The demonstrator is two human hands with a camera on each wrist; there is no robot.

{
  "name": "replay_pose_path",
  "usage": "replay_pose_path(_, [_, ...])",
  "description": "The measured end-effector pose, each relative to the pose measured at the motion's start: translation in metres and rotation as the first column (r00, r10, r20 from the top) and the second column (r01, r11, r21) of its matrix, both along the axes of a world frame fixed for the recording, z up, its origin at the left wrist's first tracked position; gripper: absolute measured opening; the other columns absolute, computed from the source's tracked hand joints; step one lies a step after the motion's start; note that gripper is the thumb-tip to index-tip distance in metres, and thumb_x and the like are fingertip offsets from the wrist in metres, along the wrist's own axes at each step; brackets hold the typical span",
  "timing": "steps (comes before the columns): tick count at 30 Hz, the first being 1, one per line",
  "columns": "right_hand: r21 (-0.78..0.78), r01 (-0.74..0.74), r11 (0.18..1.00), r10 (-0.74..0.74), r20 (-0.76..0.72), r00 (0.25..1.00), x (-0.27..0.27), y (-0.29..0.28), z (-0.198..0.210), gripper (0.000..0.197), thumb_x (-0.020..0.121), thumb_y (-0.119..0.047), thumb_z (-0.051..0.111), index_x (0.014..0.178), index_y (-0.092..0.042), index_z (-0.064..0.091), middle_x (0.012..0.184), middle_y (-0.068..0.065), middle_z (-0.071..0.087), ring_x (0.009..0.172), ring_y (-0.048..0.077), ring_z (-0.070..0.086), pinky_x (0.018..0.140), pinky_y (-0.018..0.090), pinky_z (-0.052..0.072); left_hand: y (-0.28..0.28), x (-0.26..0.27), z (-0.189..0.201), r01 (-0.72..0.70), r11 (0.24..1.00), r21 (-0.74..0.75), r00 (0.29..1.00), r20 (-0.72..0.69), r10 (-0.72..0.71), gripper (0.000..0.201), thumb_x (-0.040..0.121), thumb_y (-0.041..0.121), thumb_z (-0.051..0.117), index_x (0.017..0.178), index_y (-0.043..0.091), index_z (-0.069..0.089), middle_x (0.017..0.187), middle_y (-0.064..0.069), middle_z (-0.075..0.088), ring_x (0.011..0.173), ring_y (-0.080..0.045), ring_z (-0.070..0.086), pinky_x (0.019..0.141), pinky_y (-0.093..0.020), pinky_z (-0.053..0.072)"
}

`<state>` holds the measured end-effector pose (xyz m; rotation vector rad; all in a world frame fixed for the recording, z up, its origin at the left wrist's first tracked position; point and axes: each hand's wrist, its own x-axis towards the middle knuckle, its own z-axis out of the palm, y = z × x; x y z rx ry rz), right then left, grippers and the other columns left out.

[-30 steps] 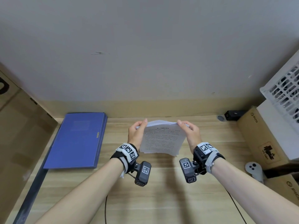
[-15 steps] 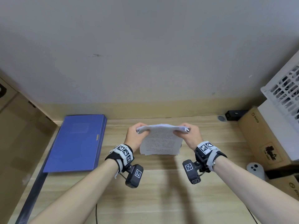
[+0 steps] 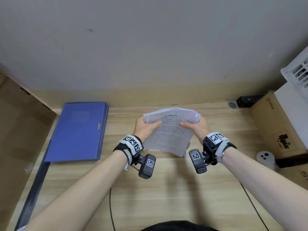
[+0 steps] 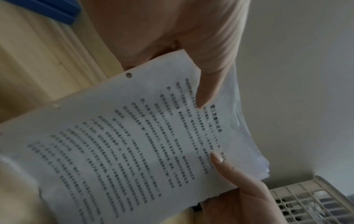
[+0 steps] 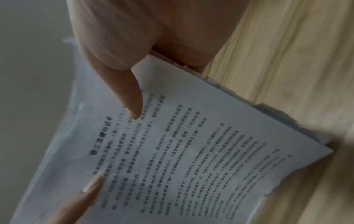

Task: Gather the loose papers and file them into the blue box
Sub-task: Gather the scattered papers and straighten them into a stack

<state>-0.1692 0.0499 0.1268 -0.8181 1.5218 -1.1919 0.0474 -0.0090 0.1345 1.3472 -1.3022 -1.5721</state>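
The stack of papers [image 3: 168, 130] is held in the air above the wooden desk [image 3: 166, 189], at the centre of the head view, clear of the desk surface. The top sheet carries printed text and faces the person. The stack's far edge bows upward between the two grips; its near edge hangs lower, toward the wrists. In the left wrist view the papers [image 4: 134, 144] show two punched holes along one side edge, and the sheet edges are fanned slightly at the far corner.

The left hand [image 3: 145, 129] grasps the stack at its far left corner: the thumb lies across the printed face and the fingers curl behind the sheets. The right hand [image 3: 195, 129] grasps the far right corner in the same way, thumb on top, fingers behind. Both grips sit on the far part of the stack, so most of the paper extends from them toward the person. In the right wrist view the papers [image 5: 182, 159] run away from the right hand [image 5: 122, 45], with the other hand's thumb pressing the printed face at the lower left.

The blue box [image 3: 78, 130] lies flat and closed on the desk to the left of the left hand, well apart from the papers. Cardboard boxes [image 3: 273, 124] stand at the right desk edge, with a white controller [image 3: 265, 158] just beside them.
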Motion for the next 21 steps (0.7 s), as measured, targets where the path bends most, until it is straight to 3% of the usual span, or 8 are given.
replay_pose_path(2, [0.007, 0.041, 0.999, -0.041, 0.029, 0.999, -0.003, 0.001, -0.007, 0.036, 0.070, -0.003, 0.081, 0.102, -0.014, 0.068, 0.100, 0.008, 0.074, 0.089, 0.021, 0.070, 0.072, 0.031, 0.057, 0.004, 0.002, -0.006, 0.017, 1.000, -0.002, 1.000, 0.007, -0.017, 0.019, 0.079, 0.005, 0.077, 0.094, 0.013, 0.070, 0.089, 0.005, 0.073, 0.074, 0.000, 0.071, 0.062, -0.013, 0.053])
replay_pose_path(6, [0.027, 0.120, 0.992, -0.121, 0.069, 0.990, -0.011, 0.001, -0.010, 0.035, 0.071, -0.010, 0.083, 0.103, -0.002, 0.070, 0.103, 0.015, 0.074, 0.094, 0.029, 0.071, 0.077, 0.040, 0.058, 0.010, 0.013, -0.024, 0.098, 0.993, 0.066, 0.991, 0.087, -0.104, 0.033, 0.077, 0.007, 0.079, 0.108, 0.004, 0.067, 0.096, 0.006, 0.071, 0.084, 0.000, 0.068, 0.064, -0.012, 0.054])
replay_pose_path(9, [-0.019, 0.116, 0.993, -0.114, 0.105, 0.988, -0.016, 0.002, -0.008, 0.029, 0.070, -0.007, 0.082, 0.098, -0.009, 0.072, 0.104, 0.018, 0.073, 0.093, 0.029, 0.069, 0.078, 0.042, 0.056, 0.017, 0.011, -0.033, 0.097, 0.992, 0.082, 0.992, 0.076, -0.104, 0.036, 0.077, 0.005, 0.078, 0.112, 0.004, 0.066, 0.100, 0.005, 0.072, 0.091, -0.006, 0.069, 0.072, -0.021, 0.060])
replay_pose_path(11, [-0.076, 0.089, 0.993, -0.080, 0.118, 0.990, -0.021, 0.004, -0.007, 0.034, 0.069, -0.007, 0.082, 0.098, -0.019, 0.071, 0.107, 0.020, 0.071, 0.095, 0.030, 0.068, 0.081, 0.043, 0.057, 0.018, 0.003, -0.036, 0.072, 0.995, 0.066, 0.994, 0.072, -0.076, 0.032, 0.078, 0.005, 0.077, 0.108, 0.009, 0.067, 0.099, 0.007, 0.072, 0.088, -0.003, 0.069, 0.070, -0.019, 0.058])
replay_pose_path(14, [-0.093, 0.030, 0.995, -0.023, 0.076, 0.997, -0.027, 0.008, -0.005, 0.031, 0.072, -0.001, 0.079, 0.093, -0.023, 0.071, 0.095, 0.008, 0.074, 0.088, 0.019, 0.069, 0.073, 0.031, 0.056, 0.014, -0.006, -0.047, 0.041, 0.998, 0.054, 0.996, 0.075, -0.045, 0.035, 0.075, 0.005, 0.081, 0.107, 0.009, 0.069, 0.102, 0.002, 0.074, 0.091, -0.005, 0.071, 0.076, -0.021, 0.057])
replay_pose_path(17, [-0.049, -0.075, 0.996, 0.075, -0.007, 0.997, -0.031, 0.013, -0.010, 0.028, 0.073, 0.005, 0.077, 0.088, -0.016, 0.068, 0.078, -0.008, 0.073, 0.075, 0.005, 0.067, 0.063, 0.016, 0.050, 0.015, -0.013, -0.063, 0.043, 0.993, 0.113, 0.989, 0.138, -0.059, 0.043, 0.072, 0.010, 0.084, 0.112, 0.006, 0.069, 0.106, -0.003, 0.074, 0.087, 0.001, 0.071, 0.073, -0.012, 0.055])
replay_pose_path(19, [-0.009, -0.108, 0.994, 0.108, -0.045, 0.993, -0.031, 0.014, -0.019, 0.033, 0.070, 0.006, 0.080, 0.086, -0.019, 0.065, 0.076, -0.015, 0.073, 0.074, -0.001, 0.066, 0.063, 0.014, 0.049, 0.017, -0.017, -0.073, 0.020, 0.984, 0.175, 0.986, 0.159, -0.048, 0.049, 0.072, 0.014, 0.085, 0.116, 0.001, 0.066, 0.103, 0.000, 0.072, 0.079, 0.005, 0.069, 0.064, -0.005, 0.051])
replay_pose_path(21, [0.031, -0.107, 0.994, 0.109, -0.058, 0.992, -0.034, 0.015, -0.028, 0.034, 0.068, 0.004, 0.082, 0.084, -0.021, 0.066, 0.078, -0.017, 0.072, 0.075, -0.002, 0.067, 0.062, 0.015, 0.050, 0.018, -0.019, -0.081, -0.014, 0.981, 0.194, 0.981, 0.192, -0.024, 0.048, 0.073, 0.016, 0.085, 0.115, 0.001, 0.067, 0.104, -0.001, 0.072, 0.081, -0.001, 0.069, 0.060, -0.003, 0.048])
